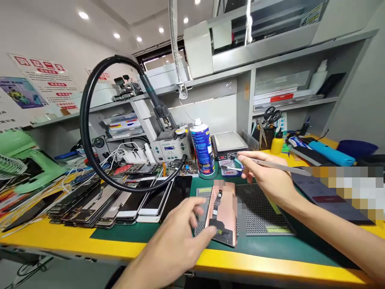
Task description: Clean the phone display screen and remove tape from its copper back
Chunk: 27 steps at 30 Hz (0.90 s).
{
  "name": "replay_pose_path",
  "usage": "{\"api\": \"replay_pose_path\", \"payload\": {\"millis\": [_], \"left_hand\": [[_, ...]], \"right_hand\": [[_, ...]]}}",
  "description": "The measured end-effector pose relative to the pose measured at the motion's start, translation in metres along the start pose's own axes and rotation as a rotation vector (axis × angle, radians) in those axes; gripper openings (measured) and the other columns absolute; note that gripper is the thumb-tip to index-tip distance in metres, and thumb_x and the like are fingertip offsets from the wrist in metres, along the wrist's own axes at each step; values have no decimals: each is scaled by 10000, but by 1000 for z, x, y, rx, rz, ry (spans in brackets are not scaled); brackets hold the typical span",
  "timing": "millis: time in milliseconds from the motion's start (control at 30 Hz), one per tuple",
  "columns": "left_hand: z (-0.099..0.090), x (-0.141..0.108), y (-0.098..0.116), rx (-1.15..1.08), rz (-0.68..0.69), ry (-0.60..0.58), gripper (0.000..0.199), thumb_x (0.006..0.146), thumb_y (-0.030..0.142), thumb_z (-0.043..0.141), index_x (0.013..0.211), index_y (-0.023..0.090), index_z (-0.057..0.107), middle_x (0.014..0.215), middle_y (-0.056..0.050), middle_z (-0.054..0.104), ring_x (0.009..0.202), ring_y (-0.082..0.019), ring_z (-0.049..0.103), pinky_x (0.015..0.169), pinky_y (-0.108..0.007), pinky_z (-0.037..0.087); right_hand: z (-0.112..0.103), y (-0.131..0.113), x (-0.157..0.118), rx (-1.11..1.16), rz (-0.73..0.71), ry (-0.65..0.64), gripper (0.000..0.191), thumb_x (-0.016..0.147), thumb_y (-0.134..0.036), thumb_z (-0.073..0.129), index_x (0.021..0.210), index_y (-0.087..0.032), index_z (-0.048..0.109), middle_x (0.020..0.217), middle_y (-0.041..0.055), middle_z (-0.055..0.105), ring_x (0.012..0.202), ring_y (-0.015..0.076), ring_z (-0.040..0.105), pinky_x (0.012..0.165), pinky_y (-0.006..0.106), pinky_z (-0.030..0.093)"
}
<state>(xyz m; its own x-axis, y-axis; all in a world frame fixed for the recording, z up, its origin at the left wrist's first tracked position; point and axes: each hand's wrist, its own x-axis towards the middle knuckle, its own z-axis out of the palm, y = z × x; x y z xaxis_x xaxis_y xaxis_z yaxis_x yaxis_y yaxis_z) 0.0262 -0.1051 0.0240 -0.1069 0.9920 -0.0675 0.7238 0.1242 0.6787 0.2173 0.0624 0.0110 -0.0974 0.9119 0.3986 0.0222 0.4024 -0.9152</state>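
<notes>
A rose-gold phone panel (226, 204) with a dark flex cable (215, 205) along it lies on the grey perforated mat (255, 212). My left hand (180, 237) is at the panel's left side, fingers apart and slightly blurred. Its thumb tip overlaps the panel's lower left edge; whether it presses there I cannot tell. Above the mat, to the right of the panel, my right hand (267, 180) pinches a slim silver metal tool (279, 165). The tool reaches back over the hand, and its front end is largely hidden at the fingertips.
Stacked phone screens (129, 200) lie to the left. A blue spray can (203, 148) stands behind the mat, beside a soldering station (171, 148) with a looping black hose (87, 128). At right are a yellow bottle (277, 143) and a dark, partly blurred-out device (327, 200).
</notes>
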Motion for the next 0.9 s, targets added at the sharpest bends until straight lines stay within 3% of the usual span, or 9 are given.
{"api": "replay_pose_path", "payload": {"millis": [133,233,333,567,633,733,800,900], "left_hand": [[27,43,26,228,84,8,556,763,513,637,1228,219,557,1177,-126,604,1096,-326,562,932,-417,405],[34,56,26,227,52,3,595,691,534,687,1144,162,586,1131,-176,609,1075,-402,567,889,-469,401],[35,66,24,131,-4,8,547,651,510,724,1052,164,587,1098,-176,619,1012,-388,595,825,-424,417],[39,93,17,-422,-38,-152,268,673,281,713,903,177,623,851,-41,668,758,-209,612,637,-268,413],[41,96,20,-619,-73,-221,274,681,227,682,938,145,632,794,-32,654,656,-164,587,586,-250,407],[44,97,28,-921,-87,-311,370,726,207,630,1086,123,632,885,-68,681,659,-135,599,613,-240,441],[46,99,34,-1096,-65,-367,427,770,226,591,1189,150,609,981,-94,696,700,-141,624,665,-262,474],[52,108,39,-1303,-27,-464,460,791,250,550,1246,197,592,973,-86,711,678,-156,643,697,-308,492]], "right_hand": [[-1,4,8,58,30,24,269,823,-406,711,952,-173,743,495,5,666,418,147,561,414,242,443],[-3,5,11,102,43,35,295,824,-419,703,964,-161,728,474,0,652,391,140,534,403,246,431],[-4,1,10,136,42,39,318,821,-438,699,962,-154,714,484,-3,640,415,155,554,408,256,427],[-6,-9,8,124,36,37,319,844,-449,676,974,-160,710,491,-7,629,425,150,537,431,261,420],[-9,-11,9,104,29,35,315,841,-445,684,999,-174,715,503,-12,631,452,150,552,446,255,435],[-15,-15,12,68,25,46,322,828,-439,707,1037,-195,723,510,-16,639,467,148,558,457,246,448],[-18,-20,14,48,25,67,331,819,-447,715,1039,-200,728,511,-13,644,464,151,558,451,245,449],[-20,-27,16,-51,2,166,314,793,-463,729,981,-212,745,559,4,668,501,171,586,464,259,462]]}}
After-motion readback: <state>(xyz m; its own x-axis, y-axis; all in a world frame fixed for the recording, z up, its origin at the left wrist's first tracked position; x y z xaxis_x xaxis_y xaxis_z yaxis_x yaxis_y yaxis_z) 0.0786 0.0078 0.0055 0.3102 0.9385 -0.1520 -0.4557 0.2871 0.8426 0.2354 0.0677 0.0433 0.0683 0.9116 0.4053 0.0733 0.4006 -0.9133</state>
